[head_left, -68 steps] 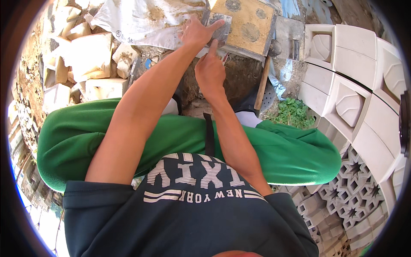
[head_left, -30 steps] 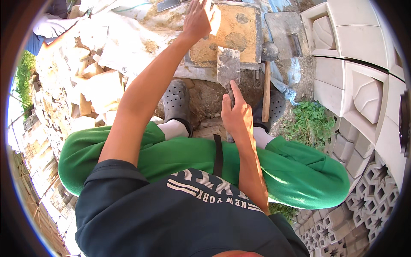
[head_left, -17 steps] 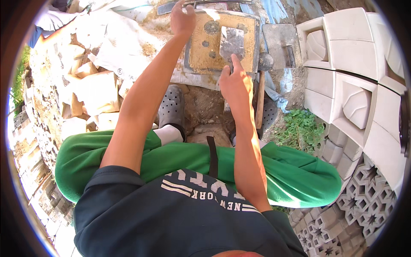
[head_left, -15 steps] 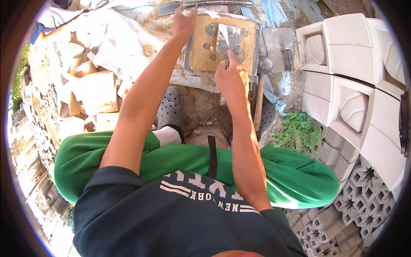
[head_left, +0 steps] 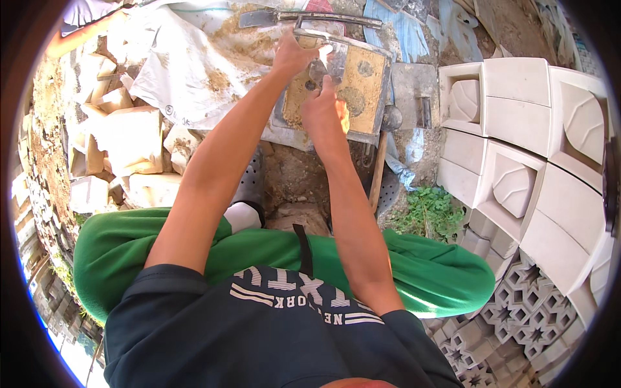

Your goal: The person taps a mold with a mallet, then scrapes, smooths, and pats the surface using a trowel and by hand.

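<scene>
My right hand (head_left: 323, 116) grips a trowel (head_left: 336, 64) by its handle, its index finger stretched along toward the flat grey blade. The blade lies over a square metal-framed mould (head_left: 365, 77) filled with yellowish, sand-like material that bears several round grey spots. At the mould's upper left, my left hand (head_left: 296, 55) has its fingers apart, with one digit reaching to the blade's upper edge; whether it touches is hard to tell. Just beyond that hand lies a long metal bar (head_left: 330, 18) with a flat grey end.
Pale moulded blocks (head_left: 517, 84) stand in rows at the right, with star-patterned lattice blocks (head_left: 524, 310) below. Broken pieces (head_left: 126, 139) pile up left of a whitish sheet (head_left: 187, 77). A round-headed, wooden-handled tool (head_left: 380, 161) leans beside the mould. Another person's arm (head_left: 84, 35) shows at upper left.
My left hand has come away from the metal bar and moved down toward the trowel blade. My right hand has shifted the trowel left across the mould. The other person's arm has come into view.
</scene>
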`<state>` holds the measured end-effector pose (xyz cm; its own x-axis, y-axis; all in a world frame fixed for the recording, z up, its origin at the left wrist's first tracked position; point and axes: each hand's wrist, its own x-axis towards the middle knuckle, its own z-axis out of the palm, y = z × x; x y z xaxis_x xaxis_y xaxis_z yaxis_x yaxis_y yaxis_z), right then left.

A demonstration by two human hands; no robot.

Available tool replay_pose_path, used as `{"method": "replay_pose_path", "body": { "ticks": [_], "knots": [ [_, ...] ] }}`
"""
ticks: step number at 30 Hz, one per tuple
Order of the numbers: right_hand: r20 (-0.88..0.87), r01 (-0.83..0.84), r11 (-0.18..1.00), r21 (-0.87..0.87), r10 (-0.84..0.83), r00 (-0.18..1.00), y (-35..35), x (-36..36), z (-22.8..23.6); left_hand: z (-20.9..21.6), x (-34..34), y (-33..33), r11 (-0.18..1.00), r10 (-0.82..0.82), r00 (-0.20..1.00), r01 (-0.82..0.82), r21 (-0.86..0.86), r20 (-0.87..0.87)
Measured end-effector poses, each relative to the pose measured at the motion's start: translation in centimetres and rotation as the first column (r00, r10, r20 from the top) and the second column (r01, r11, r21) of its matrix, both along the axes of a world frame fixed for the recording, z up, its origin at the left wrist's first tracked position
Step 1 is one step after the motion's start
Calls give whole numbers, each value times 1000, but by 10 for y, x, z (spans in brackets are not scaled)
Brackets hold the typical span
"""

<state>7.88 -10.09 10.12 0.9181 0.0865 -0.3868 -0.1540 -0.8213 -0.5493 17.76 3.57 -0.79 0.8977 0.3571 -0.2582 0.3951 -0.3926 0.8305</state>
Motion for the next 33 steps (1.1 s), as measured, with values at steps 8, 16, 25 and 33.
{"method": "replay_pose_path", "body": {
  "ticks": [8, 16, 25, 33],
  "knots": [
    [11, -102, 992, -80, 103, 995, -8, -9, 4, 18, -17, -15, 942, 51, 979, 19, 334, -200],
    [-17, 52, 993, 105, -50, 999, -14, -36, 5, 22, -44, -26, 892, 35, 991, 28, 451, -132],
    [35, -12, 1000, -26, 13, 999, -35, -77, -7, 16, -81, -38, 786, -170, 984, 172, 594, -60],
    [-247, 13, 987, -159, -52, 967, -47, -92, 49, 13, -55, -17, 487, -429, 893, 356, 797, -136]
  ]
}}
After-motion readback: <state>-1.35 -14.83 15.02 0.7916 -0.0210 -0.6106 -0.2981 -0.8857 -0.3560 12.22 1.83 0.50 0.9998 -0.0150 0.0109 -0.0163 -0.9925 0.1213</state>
